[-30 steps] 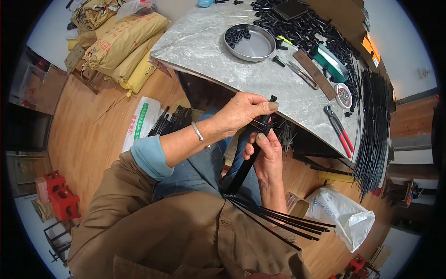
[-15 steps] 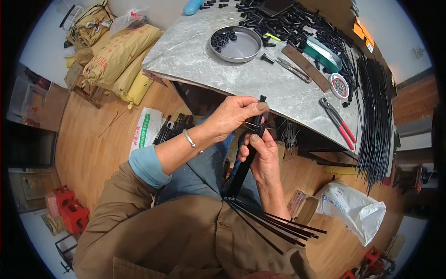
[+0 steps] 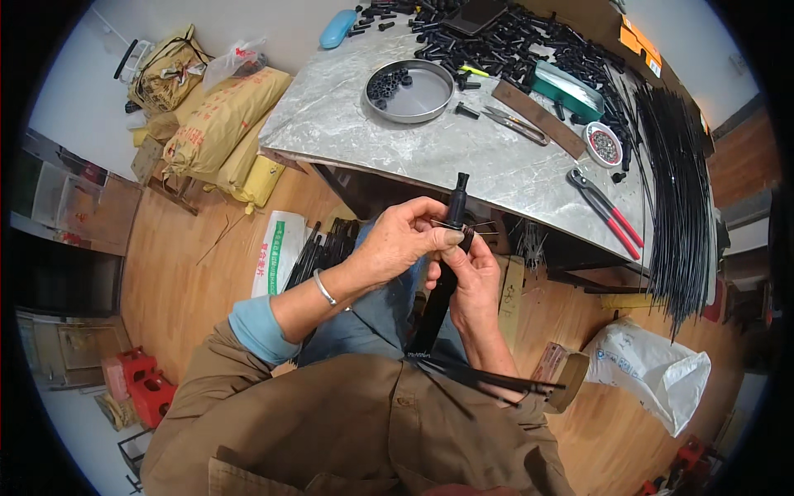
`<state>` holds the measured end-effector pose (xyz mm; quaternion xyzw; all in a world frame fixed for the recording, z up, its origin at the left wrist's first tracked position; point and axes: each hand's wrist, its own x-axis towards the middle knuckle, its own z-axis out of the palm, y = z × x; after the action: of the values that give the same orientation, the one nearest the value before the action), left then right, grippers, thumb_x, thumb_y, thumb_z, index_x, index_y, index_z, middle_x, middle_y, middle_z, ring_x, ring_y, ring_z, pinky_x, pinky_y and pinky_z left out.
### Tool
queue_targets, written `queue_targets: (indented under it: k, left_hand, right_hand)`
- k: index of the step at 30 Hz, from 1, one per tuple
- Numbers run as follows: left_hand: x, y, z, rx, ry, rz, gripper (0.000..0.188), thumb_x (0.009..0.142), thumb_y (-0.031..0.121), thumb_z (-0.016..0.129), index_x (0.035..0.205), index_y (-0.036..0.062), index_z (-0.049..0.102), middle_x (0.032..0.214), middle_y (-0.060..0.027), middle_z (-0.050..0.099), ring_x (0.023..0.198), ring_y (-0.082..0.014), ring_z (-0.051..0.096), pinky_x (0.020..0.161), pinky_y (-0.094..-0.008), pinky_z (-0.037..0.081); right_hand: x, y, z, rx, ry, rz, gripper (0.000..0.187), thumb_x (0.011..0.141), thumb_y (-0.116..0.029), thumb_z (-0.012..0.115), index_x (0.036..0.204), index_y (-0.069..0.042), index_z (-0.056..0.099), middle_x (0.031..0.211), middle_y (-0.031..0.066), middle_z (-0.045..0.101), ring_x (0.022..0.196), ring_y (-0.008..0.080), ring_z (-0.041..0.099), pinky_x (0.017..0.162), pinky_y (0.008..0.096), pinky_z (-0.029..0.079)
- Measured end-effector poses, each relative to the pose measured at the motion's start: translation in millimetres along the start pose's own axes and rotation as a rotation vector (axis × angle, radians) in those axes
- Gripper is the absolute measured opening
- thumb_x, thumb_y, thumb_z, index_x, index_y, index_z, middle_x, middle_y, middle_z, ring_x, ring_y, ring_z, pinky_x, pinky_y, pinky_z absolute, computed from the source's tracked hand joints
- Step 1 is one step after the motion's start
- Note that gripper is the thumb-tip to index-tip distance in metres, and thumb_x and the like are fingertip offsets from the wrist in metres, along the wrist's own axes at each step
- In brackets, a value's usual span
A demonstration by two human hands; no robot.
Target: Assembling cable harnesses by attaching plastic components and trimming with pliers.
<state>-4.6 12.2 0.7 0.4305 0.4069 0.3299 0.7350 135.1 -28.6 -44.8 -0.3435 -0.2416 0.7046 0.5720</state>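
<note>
Our left hand (image 3: 397,244) now sits lower along the black rod (image 3: 438,299) than before, baring its tip, and pinches it; our right hand (image 3: 473,285) grips the rod just below, near the frame's centre.

A grey, marble-patterned table (image 3: 310,120) bears a round, shallow metal dish (image 3: 426,93) and, farther back, a rounded light-blue case (image 3: 337,30); a broad heap of black bolt-shaped pieces (image 3: 517,51) spreads across the rear; rightward lie pointed silver snips (image 3: 519,127), a flat brown bar (image 3: 538,117), a rectangular green box (image 3: 566,98), a round white bowl (image 3: 589,146), red-handled metal pliers (image 3: 605,208) and long, thin black rods (image 3: 674,190) along the edge
</note>
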Motion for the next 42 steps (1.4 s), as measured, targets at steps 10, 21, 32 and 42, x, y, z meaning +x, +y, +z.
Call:
queue_targets:
  k: [10,21,32,42]
  left_hand:
    - [2,-7,5,-0.008,0.037,0.164,0.037,0.083,0.01,0.07,0.115,-0.0012,0.057,0.099,-0.0057,0.064,0.087,-0.0109,0.062,0.076,-0.0256,0.051]
    - [-2,-13,12,0.006,0.002,0.255,0.035,0.083,0.01,0.068,0.115,-0.0004,0.058,0.105,-0.0046,0.064,0.096,-0.0116,0.059,0.088,-0.0267,0.047]
    - [4,-28,9,-0.171,-0.13,0.221,0.038,0.085,0.015,0.068,0.117,-0.0021,0.058,0.105,-0.0066,0.064,0.098,-0.0133,0.059,0.091,-0.0284,0.046]
    - [6,-36,-1,-0.14,-0.111,0.237,0.038,0.087,0.018,0.067,0.118,-0.0019,0.057,0.105,-0.0051,0.064,0.098,-0.0126,0.059,0.09,-0.0275,0.045]
  right_hand:
    - [-10,-28,-6,-0.728,0.042,-0.215,0.023,0.086,-0.017,0.068,0.099,0.0,0.062,0.084,-0.001,0.063,0.076,0.0049,0.054,0.07,0.0216,0.046]
    - [4,-40,-24,-0.487,-0.228,0.038,0.02,0.081,-0.013,0.072,0.096,0.0,0.066,0.083,-0.0016,0.064,0.074,0.0052,0.055,0.069,0.0217,0.046]
    - [11,-19,-47,-0.2,-0.246,0.189,0.027,0.076,-0.022,0.079,0.092,-0.004,0.068,0.084,-0.0027,0.063,0.077,0.0061,0.055,0.072,0.0223,0.043]
    - [-19,-14,-10,-0.605,-0.032,-0.062,0.03,0.089,-0.032,0.065,0.099,-0.004,0.064,0.083,0.0024,0.063,0.074,0.0139,0.057,0.068,0.0289,0.044]
